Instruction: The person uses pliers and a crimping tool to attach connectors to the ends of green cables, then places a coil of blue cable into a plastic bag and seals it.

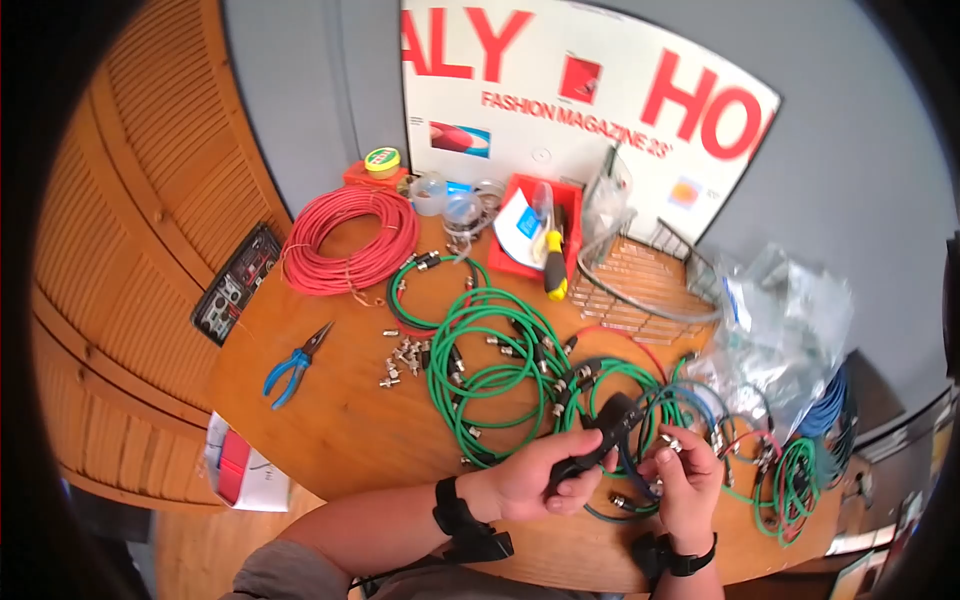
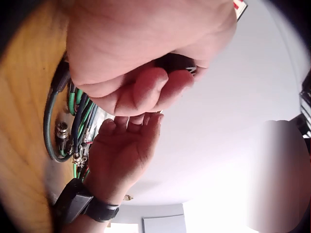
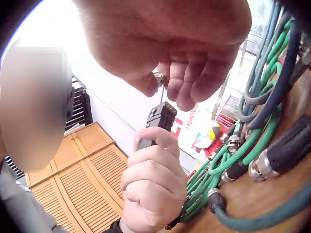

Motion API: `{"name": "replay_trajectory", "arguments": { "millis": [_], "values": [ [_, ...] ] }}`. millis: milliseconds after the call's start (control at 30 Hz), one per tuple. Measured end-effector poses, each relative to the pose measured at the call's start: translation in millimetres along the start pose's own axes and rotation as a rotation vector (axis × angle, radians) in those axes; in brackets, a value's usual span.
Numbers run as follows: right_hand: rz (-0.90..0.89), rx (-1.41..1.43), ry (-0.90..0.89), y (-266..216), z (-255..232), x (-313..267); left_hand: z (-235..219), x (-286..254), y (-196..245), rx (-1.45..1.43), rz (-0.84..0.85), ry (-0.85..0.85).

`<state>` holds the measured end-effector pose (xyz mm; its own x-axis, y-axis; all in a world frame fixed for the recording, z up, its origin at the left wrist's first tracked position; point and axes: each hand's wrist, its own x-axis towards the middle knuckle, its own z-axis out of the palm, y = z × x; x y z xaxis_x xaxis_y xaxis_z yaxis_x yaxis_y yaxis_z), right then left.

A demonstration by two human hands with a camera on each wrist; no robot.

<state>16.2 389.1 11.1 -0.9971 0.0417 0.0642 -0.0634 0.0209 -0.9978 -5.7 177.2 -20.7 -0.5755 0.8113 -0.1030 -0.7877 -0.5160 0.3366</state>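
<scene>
My left hand [image 1: 530,478] grips a black handheld tool [image 1: 617,415] with a blocky head, its fingers wrapped around the body. In the right wrist view, the tool's squared end [image 3: 163,114] points up toward my other hand. Between thumb and fingertips, my right hand [image 1: 690,485] pinches a small metal connector [image 3: 158,77], just apart from the tool's end. Green coiled cables [image 1: 490,375] with black-and-silver plugs lie on the table beyond both hands. A dark cable with a metal plug [image 2: 62,130] rests close beneath the hands.
Blue-handled pliers [image 1: 287,378] and a pile of small metal connectors [image 1: 405,360] lie on the left of the wooden table [image 1: 350,440]. Behind stand a red cable coil [image 1: 350,235], a red bin [image 1: 512,262] and a wire basket [image 1: 640,290]. Plastic bags [image 1: 780,320] are at right.
</scene>
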Motion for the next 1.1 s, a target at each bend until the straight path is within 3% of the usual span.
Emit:
{"name": "replay_trajectory", "arguments": {
  "millis": [67, 167, 267, 367, 467, 633, 733, 800, 833, 867, 933, 967, 1067, 1100],
  "values": [
    [-0.006, 0.030, -0.004, -4, -2, 11, -7, 2, -2, 0.065, 0.022, -0.126],
    [0.029, -0.282, -0.126, -37, 13, 34, -6, 0, 0, 0.061, -0.058, -0.254],
    [-0.151, -0.664, -0.289, -74, 47, 97, -4, -2, -2, 0.024, -0.169, -0.374],
    [-0.370, -0.943, -0.414, -98, 114, 173, 3, -13, 2, 0.011, -0.208, -0.490],
    [-0.540, -1.193, -0.527, -95, 174, 247, -2, -13, 4, 0.083, -0.066, -0.644],
    [-0.602, -1.350, -0.539, -76, 239, 316, -1, -18, 15, -0.108, 0.047, -0.630],
    [-0.549, -1.420, -0.564, -79, 261, 324, -3, -16, 22, -0.173, 0.068, -0.588],
    [-0.720, -1.415, -0.460, -75, 271, 320, -8, -11, 18, -0.154, 0.052, -0.588],
    [-0.664, -1.339, -0.489, -75, 273, 315, -9, -9, 18, -0.136, 0.054, -0.602],
    [-0.704, -1.267, -0.539, -81, 276, 298, -7, -12, 19, -0.154, 0.072, -0.593],
    [-0.599, -1.153, -0.733, -90, 274, 261, 1, -16, 20, -0.145, 0.088, -0.621],
    [-0.594, -1.154, -0.739, -87, 270, 247, -12, -6, 23, -0.121, -0.031, -0.714],
    [-0.280, -0.834, -1.070, -72, 251, 211, 6, -16, 18, -0.173, 0.011, -0.696],
    [-0.290, -0.851, -1.124, -69, 247, 198, 12, -22, 20, -0.110, 0.075, -0.675]
  ]
}}
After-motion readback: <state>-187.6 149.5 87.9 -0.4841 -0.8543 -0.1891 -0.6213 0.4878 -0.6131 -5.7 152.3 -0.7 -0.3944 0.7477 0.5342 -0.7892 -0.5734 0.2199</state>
